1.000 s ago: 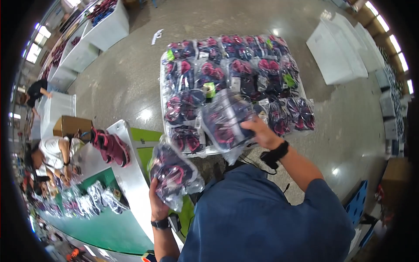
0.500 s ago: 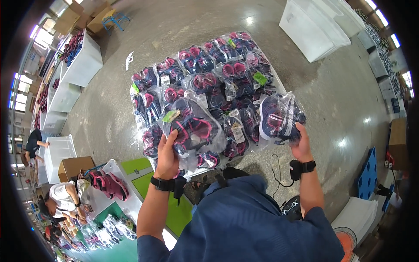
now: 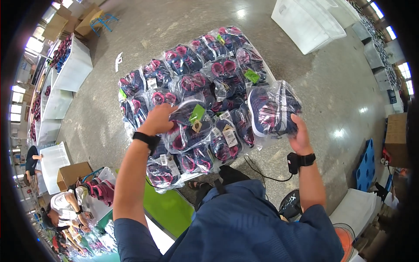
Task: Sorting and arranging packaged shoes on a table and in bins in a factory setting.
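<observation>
A pile of navy and pink shoes in clear plastic bags (image 3: 185, 61) lies in front of me in rows. My left hand (image 3: 160, 119) has its fingers closed on the left edge of one bagged pair of shoes (image 3: 185, 136) with a green tag, which rests against the pile's near part. Its fingertips are partly hidden by the hand itself. At the pile's right side, my right hand (image 3: 300, 134) grips another bagged pair of shoes (image 3: 271, 109), white sole edge facing left, held above the pile's edge. Both wrists wear black straps.
White bins (image 3: 305, 26) stand at the far right, and more white bins (image 3: 72, 63) with shoes line the left. Two people work at the left, one by a table with pink shoes (image 3: 101, 192). A green board (image 3: 168, 212), a blue panel (image 3: 365, 166) and a fan (image 3: 345, 242) are nearby.
My left hand has moved up and left, and its bagged pair has turned and come down onto the pile. The right hand's pair has tilted more upright. The view has shifted slightly.
</observation>
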### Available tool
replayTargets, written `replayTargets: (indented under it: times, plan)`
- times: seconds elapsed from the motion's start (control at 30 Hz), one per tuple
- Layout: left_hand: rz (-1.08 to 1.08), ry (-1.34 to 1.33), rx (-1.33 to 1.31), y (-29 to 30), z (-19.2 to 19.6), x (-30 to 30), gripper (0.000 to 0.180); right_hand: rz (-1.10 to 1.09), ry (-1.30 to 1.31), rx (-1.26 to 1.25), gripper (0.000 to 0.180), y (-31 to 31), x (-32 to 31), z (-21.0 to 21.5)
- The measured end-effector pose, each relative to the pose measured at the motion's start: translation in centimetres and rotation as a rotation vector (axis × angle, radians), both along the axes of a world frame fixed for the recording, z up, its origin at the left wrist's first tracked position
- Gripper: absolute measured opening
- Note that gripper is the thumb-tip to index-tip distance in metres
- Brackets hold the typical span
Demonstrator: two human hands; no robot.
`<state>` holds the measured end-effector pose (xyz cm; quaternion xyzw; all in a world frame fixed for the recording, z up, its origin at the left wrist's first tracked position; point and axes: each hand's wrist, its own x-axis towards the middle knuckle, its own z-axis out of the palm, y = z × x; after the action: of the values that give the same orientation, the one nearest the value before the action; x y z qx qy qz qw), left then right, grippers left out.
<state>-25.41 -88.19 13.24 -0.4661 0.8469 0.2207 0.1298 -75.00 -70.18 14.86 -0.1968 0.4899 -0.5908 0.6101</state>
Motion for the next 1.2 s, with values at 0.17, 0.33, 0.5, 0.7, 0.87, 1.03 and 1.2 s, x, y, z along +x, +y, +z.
replayTargets:
  times: [0.17, 0.33, 0.5, 0.7, 0.87, 1.03, 1.2]
  plan:
    - [0.134, -0.087, 0.092, 5.7, -5.1, -7.3, 0.071, -0.114, -0.022, -0.011, 0.042, -2.7, 2.3, 1.3]
    - [0.232, -0.132, -0.010, 9.2, -6.1, -7.8, 0.085, -0.204, -0.176, -0.060, 0.036, -7.0, 0.6, 2.6]
    - [0.284, -0.072, -0.005, 9.3, -6.7, -7.4, 0.090, -0.403, -0.152, -0.112, 0.025, -10.9, -0.4, 3.9]
    - [0.291, -0.057, -0.008, 9.6, -6.6, -7.6, 0.093, -0.500, -0.100, -0.142, 0.041, -12.7, 1.2, -1.9]
    - [0.285, -0.071, 0.010, 9.4, -6.9, -7.4, 0.096, 0.438, 0.576, 0.457, 0.067, -7.2, 1.2, -11.4]
    - [0.288, -0.046, -0.009, 9.4, -6.8, -7.2, 0.095, 0.241, 1.702, -0.267, 0.054, -9.1, 1.6, -10.0]
    - [0.275, -0.047, 0.012, 9.3, -6.8, -7.8, 0.097, 0.264, 1.906, -0.021, 0.056, -13.4, 0.5, -14.0]
